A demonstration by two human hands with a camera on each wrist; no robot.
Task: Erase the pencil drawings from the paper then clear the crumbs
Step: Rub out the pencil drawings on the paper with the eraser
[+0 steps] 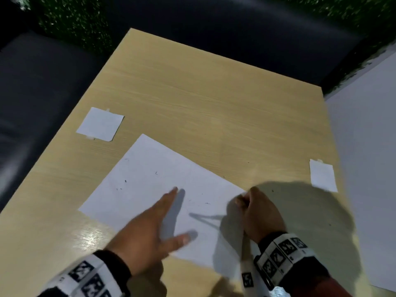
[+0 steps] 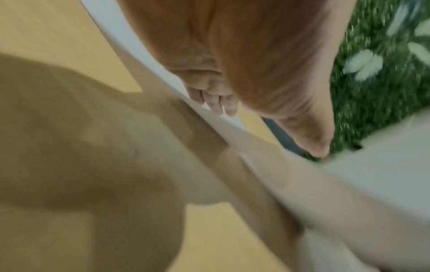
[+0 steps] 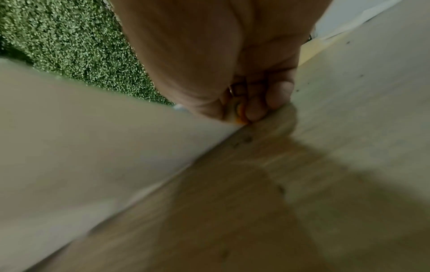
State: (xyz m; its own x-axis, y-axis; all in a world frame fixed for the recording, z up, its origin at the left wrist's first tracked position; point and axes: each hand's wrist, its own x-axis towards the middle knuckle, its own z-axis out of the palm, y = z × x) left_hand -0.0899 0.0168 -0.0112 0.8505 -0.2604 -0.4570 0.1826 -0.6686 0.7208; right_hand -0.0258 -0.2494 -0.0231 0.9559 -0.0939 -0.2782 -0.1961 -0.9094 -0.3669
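Note:
A white paper sheet (image 1: 150, 179) lies askew on the wooden table (image 1: 192, 93), with small dark eraser crumbs (image 1: 156, 173) scattered over it. My left hand (image 1: 181, 213) lies on the sheet's near part, fingers straight and thumb spread. My right hand (image 1: 246, 200) pinches the sheet's right corner with curled fingers, and that side casts a shadow beneath it. In the right wrist view the right hand (image 3: 246, 108) closes on the paper (image 3: 93, 147) corner, with a bit of orange between the fingers. The blurred left wrist view shows the left hand (image 2: 221, 103) at the paper (image 2: 163, 77) edge.
Two small white paper squares are taped to the table, one at the left (image 1: 100, 124) and one at the right edge (image 1: 323, 175). A dark sofa (image 1: 32, 93) wraps the table's far and left sides. A white board (image 1: 368, 146) stands at the right.

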